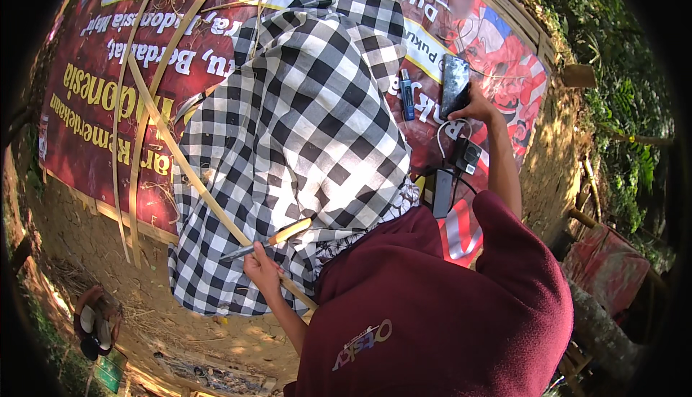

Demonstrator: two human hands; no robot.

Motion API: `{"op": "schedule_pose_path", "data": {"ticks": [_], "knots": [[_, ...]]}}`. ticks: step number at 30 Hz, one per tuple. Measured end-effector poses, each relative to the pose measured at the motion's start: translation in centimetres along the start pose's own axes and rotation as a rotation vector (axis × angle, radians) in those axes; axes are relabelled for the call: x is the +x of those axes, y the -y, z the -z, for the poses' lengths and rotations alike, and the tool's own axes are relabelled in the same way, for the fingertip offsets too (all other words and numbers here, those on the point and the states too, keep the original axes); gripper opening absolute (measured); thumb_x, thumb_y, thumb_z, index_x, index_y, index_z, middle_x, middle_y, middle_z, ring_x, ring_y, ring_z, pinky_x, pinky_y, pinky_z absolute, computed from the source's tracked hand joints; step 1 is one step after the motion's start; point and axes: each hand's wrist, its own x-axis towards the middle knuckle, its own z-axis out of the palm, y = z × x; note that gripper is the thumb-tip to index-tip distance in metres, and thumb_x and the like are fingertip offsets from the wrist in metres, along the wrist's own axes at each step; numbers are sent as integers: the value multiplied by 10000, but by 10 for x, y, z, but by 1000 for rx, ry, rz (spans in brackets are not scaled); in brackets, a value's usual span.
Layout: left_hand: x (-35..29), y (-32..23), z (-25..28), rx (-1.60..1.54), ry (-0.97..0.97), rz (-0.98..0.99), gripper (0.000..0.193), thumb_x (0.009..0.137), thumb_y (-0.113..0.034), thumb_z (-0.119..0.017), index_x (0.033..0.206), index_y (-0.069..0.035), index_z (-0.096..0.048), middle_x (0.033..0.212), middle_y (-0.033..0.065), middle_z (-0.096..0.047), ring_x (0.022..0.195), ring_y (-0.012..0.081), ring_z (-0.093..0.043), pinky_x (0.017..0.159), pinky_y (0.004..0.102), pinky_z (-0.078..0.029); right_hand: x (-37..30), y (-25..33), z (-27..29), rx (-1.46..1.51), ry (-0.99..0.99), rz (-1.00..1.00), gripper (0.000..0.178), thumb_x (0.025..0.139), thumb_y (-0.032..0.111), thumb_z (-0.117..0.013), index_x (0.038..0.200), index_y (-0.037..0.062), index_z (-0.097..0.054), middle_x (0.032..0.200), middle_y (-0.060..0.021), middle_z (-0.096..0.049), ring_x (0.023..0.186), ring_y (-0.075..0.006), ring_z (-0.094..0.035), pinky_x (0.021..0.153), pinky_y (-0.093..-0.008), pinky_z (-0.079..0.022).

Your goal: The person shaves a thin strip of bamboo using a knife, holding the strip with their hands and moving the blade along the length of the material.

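My left hand (264, 273) is closed round a long, pale bamboo strip (193, 175) and a knife (290, 232) with a light wooden handle. The knife lies across the strip, its dark blade pointing left. Out to the right, my right hand (476, 106) grips the lower end of a dark smartphone (455, 83) that lies over the banner. A slim blue tube (407, 95) is just left of the phone. Black-and-white checked cloth (310, 123) covers my lap and legs, beneath the strip and knife.
A printed red banner (79, 137) covers the platform under me. Two more strips (123, 137) lie at left, near a curved blade (190, 104) partly by the cloth. Beside my right hip are a grey box-shaped device (442, 193), a small black device (467, 155) and cables. Another person (99, 325) is at lower left.
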Motion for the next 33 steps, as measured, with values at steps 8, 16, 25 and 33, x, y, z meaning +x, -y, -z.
{"op": "schedule_pose_path", "data": {"ticks": [8,16,25,33], "knots": [[0,-1,0,6,4,-4,380,959,-324,-525,728,-32,-455,423,28,-405,304,99,-398,306,245,-329,2,0,0,-94,-35,7,1188,393,285,-952,1322,-35,-286,1245,-172,-457,1193,-281,-439,1030,-362,-343],[0,0,-1,8,-5,-4,386,959,-330,-525,722,-35,-452,419,25,-399,302,99,-395,306,246,-333,0,1,2,-80,-12,18,1184,385,277,-948,1320,-33,-290,1244,-166,-460,1194,-278,-437,1023,-360,-348],[-1,0,-1,36,-20,-6,399,959,-337,-524,699,-47,-440,419,20,-398,303,93,-392,309,237,-339,-5,12,4,-117,-17,26,1218,382,289,-946,1339,-41,-268,1255,-187,-450,1209,-294,-433,1029,-363,-351],[1,3,1,-9,-2,-17,393,958,-330,-528,698,-50,-439,421,21,-404,308,95,-394,308,244,-335,3,4,0,26,-9,-2,1267,415,377,-932,1378,-38,-220,1315,-219,-410,1228,-317,-427,1034,-373,-361]]}}
